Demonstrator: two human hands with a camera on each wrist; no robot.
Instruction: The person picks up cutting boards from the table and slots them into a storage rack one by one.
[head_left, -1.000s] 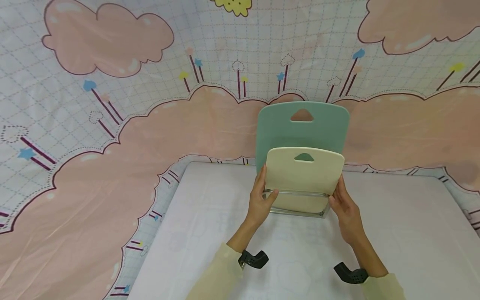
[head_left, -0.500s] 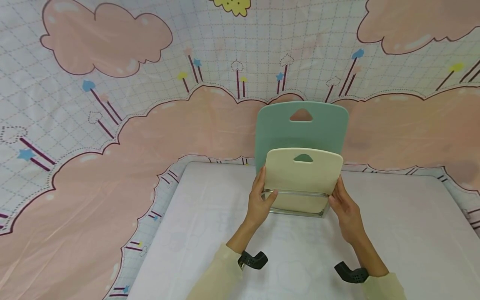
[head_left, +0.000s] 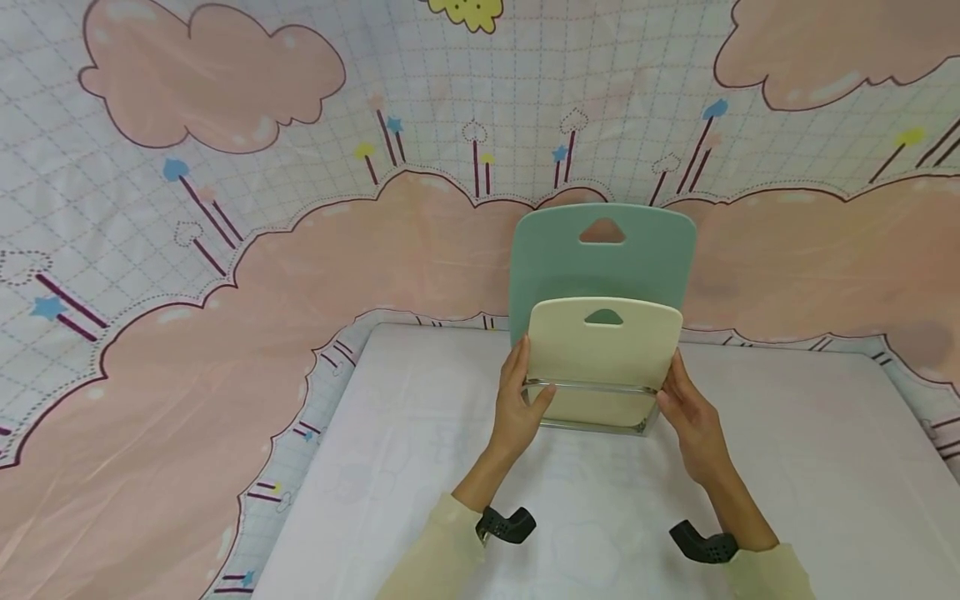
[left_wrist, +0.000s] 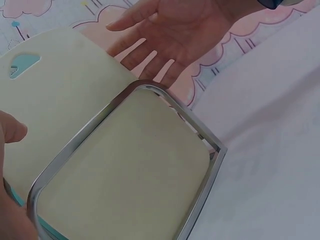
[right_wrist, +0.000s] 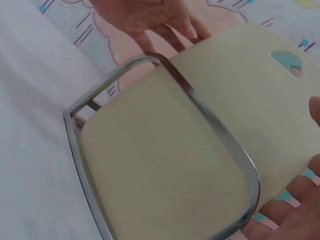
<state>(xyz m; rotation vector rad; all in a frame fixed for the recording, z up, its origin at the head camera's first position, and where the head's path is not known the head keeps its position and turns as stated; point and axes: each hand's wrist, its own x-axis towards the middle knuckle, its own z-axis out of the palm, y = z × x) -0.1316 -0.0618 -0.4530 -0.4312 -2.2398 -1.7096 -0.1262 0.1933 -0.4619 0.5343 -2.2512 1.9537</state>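
Observation:
A cream cutting board (head_left: 604, 354) stands tilted back in a metal rack (head_left: 592, 386), in front of a larger green cutting board (head_left: 600, 275). Both boards have a handle cutout at the top. My left hand (head_left: 516, 414) is at the rack's left side, its thumb overlapping the end of the front bar in the head view. At the opposite side is my right hand (head_left: 693, 429), with its fingers along the board's edge. In the left wrist view the right hand's fingers (left_wrist: 131, 44) look straight and spread. The left hand's fingers (right_wrist: 170, 37) reach behind the cream board's edge in the right wrist view.
The rack stands on a white-covered table (head_left: 420, 500), toward its back edge. Behind it hangs a cloth (head_left: 337, 250) printed with pink clouds and stars. Each wrist wears a black camera band (head_left: 506, 525).
The cream board has shifted very slightly down and to the left in the head view. Both hands have stayed almost in place, and the green board has hardly moved.

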